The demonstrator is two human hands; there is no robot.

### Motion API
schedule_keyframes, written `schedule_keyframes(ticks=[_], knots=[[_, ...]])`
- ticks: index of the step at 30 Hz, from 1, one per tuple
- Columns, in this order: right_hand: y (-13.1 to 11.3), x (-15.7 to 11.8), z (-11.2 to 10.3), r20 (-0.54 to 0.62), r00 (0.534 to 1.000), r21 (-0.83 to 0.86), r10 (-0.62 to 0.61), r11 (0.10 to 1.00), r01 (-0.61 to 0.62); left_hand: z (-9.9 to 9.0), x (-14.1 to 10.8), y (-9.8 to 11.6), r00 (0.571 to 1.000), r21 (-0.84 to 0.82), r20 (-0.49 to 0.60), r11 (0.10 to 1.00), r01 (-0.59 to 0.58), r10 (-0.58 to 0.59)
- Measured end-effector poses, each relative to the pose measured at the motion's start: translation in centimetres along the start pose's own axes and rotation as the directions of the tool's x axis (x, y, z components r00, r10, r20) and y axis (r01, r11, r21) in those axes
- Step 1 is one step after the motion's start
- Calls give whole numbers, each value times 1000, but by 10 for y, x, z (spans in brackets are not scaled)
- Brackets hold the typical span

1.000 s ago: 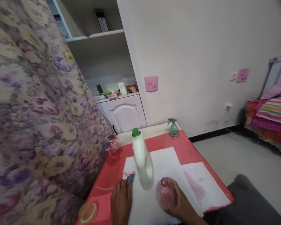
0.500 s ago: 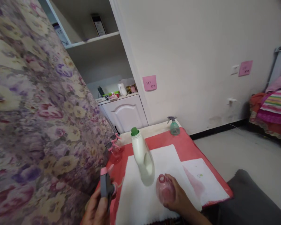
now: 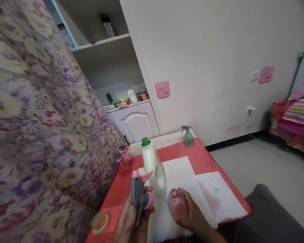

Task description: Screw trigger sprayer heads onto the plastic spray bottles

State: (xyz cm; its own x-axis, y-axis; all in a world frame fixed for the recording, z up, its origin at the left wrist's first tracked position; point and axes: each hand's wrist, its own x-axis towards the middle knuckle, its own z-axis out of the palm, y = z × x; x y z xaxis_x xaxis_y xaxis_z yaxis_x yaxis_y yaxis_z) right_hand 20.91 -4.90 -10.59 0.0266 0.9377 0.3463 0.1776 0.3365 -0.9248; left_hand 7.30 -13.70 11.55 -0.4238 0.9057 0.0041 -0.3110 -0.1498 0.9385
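My left hand [image 3: 131,216] is wrapped round a grey and pink spray head [image 3: 140,195], its pink trigger turned to the right. To its right, my right hand [image 3: 192,212] grips a clear pink bottle [image 3: 177,206] whose neck is open at the top. Between and behind the hands, a pale green jug [image 3: 154,168] with a green top stands on a white cloth [image 3: 182,168]. The spray head overlaps the lower left of the jug in view; whether they touch, I cannot tell.
Pink spray bottles [image 3: 124,163] stand at the table's left edge, and a green spray bottle [image 3: 188,137] at the back. A round yellowish lid or dish [image 3: 100,223] lies front left. Floral curtain [image 3: 40,135] hangs along the left side.
My left hand has moved right with the spray head, closer to the pink bottle, uncovering the round yellowish item. My right hand and the bottle have barely shifted.
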Motion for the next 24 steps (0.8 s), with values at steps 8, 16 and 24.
schedule_keyframes(ticks=[8,16,24], knots=[[4,0,1,1,1000,-11,-21,1000,21,20,12,-13,987,77,161,997,-27,15],[-2,0,1,1,1000,6,14,1000,-14,39,23,-31,976,220,217,975,-33,-16],[-3,1,-8,77,997,73,1,997,-7,46,49,-60,954,396,300,914,-93,-33]])
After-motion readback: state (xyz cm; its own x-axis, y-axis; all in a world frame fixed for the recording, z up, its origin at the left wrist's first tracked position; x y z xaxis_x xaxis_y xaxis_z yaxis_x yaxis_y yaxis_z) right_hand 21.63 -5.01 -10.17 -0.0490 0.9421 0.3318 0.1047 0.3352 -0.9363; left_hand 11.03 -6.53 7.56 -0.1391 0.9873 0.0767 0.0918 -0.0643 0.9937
